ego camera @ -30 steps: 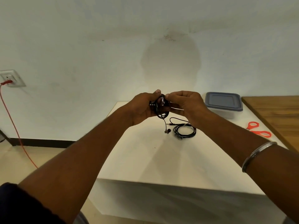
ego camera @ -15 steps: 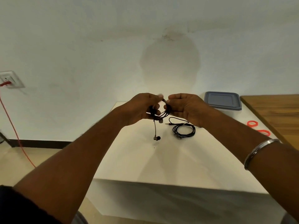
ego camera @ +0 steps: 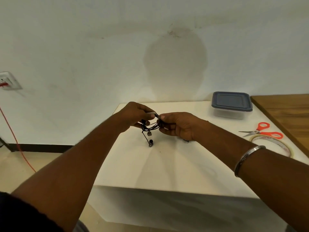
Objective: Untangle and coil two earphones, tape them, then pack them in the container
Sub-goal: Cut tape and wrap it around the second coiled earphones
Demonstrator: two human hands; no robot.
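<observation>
- nearest me, both forearms reach out over the white tabletop (ego camera: pixel 167 173), and a metal bangle (ego camera: pixel 247 159) sits on the right wrist.
- the left hand (ego camera: pixel 136 117) is raised above the tabletop with its fingers curled. thumb and forefinger pinch one end of the black earphone (ego camera: pixel 149 128). a short silver piece shows at the fingertips; i take it for the plug, though it is small.
- the right hand (ego camera: pixel 178 127) is just beside it, fingers curled round the other side of the same bundle of loops. i judge the two-sided hold is there so the loops don't spring apart while the cord is worked round.
- the earbuds (ego camera: pixel 150 142) hang loose below the bundle. i cannot tell whether they touch the tabletop. by my reading this coil isn't finished.
- a dark scrap peeks out under the heel of the right hand. it may be the second earphone, but too little shows to say.
- further right, the tape roll (ego camera: pixel 271 144) lies flat near the tabletop's edge. the orange scissors (ego camera: pixel 262 131) are just behind it, blades pointing left. both look parked on the right-hand side, ready for the taping step.
- farthest back, the container (ego camera: pixel 231 104) stands at the rear right corner with its blue-grey lid on. that lid must come off before anything is packed.
</observation>
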